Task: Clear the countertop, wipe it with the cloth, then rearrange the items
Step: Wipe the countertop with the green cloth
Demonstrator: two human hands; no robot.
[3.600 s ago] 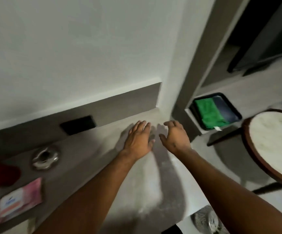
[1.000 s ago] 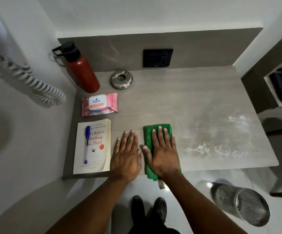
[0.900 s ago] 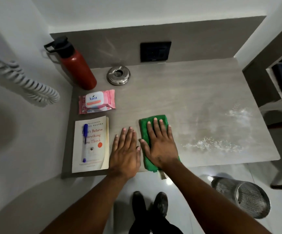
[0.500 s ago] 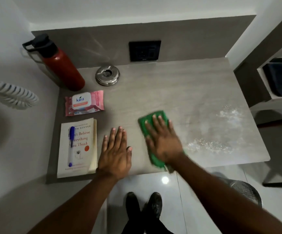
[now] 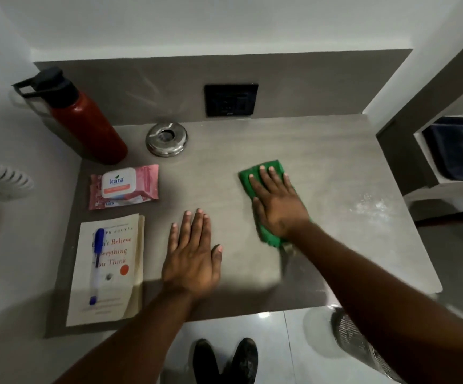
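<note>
My right hand lies flat on a folded green cloth, pressing it onto the grey countertop near the middle. My left hand rests flat on the counter with fingers spread, holding nothing. Along the left side stand a red bottle with a black cap, a steel ashtray, a pink pack of wipes and a white book with a blue pen lying on it. White powder marks the counter at the right.
A black wall socket sits on the backsplash. A dark tray lies on a shelf to the right. A metal mesh bin stands on the floor below the counter's right end. A coiled white cord hangs at left.
My right hand has slid the green cloth away from me and to the right across the counter. My left hand has stayed flat in place.
</note>
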